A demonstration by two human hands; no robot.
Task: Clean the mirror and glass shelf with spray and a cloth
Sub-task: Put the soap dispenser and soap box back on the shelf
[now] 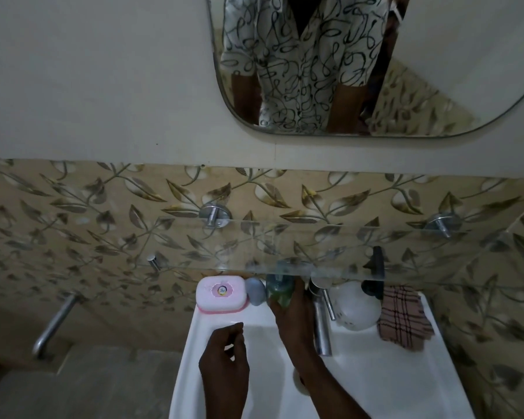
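Observation:
A rounded mirror hangs on the wall above a clear glass shelf held by chrome brackets. Below the shelf, on the rim of the white sink, my right hand is closed around a green bottle that stands next to a small grey-blue object. My left hand hovers over the basin with its fingers loosely apart and nothing in it. A white spray bottle with a black trigger head lies behind the tap. A pink-and-black checked cloth lies on the sink's right rim.
A pink and white soap case sits on the sink's left back corner. The chrome tap rises just right of my right hand. A chrome pipe sticks out of the leaf-patterned tiled wall at the left.

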